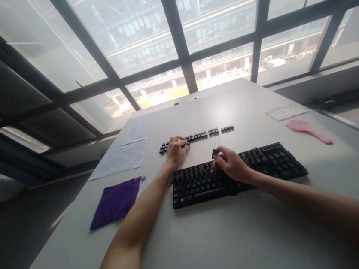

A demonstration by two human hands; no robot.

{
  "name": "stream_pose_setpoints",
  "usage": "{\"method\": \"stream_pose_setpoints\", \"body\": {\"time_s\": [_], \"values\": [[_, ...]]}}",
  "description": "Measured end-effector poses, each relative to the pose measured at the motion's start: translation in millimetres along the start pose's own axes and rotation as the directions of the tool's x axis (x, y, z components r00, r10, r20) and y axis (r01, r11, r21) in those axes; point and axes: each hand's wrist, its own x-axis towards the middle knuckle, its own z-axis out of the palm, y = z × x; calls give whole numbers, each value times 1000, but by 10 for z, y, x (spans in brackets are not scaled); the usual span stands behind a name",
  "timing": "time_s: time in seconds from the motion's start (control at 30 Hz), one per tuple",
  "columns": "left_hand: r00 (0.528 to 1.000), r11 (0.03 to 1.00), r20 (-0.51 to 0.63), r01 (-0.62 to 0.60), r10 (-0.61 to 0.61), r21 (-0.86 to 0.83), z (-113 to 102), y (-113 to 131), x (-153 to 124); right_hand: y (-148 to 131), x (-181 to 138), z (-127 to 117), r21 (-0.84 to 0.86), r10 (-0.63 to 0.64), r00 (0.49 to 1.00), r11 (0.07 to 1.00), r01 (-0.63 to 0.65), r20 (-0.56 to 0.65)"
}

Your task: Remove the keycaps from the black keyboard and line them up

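One keyboard (198, 188) runs left-right, right fingers (221, 160) pinching a black piece (214, 152), left fingers (181, 141) curled, hold unclear.

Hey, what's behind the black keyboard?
Behind the keyboard sits a gapped row of black keycaps; the left hand covers part, so what's under there can't be seen.

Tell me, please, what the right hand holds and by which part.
The right hand pinches a small, black, squarish, plastic-looking piece by its right edge.
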Motion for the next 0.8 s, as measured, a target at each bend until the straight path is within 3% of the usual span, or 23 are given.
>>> {"method": "stream_pose_setpoints", "body": {"time_s": [0.53, 0.8], "values": [[998, 999, -44, 47, -46, 24, 42, -65, -7, -4, -5, -15, 26, -13, 1000, 1000, 14, -7], [995, 997, -61, 79, -80, -8, -116, 38, -52, 19, 2, -51, 106, -76, 987, 990, 92, -142]]}}
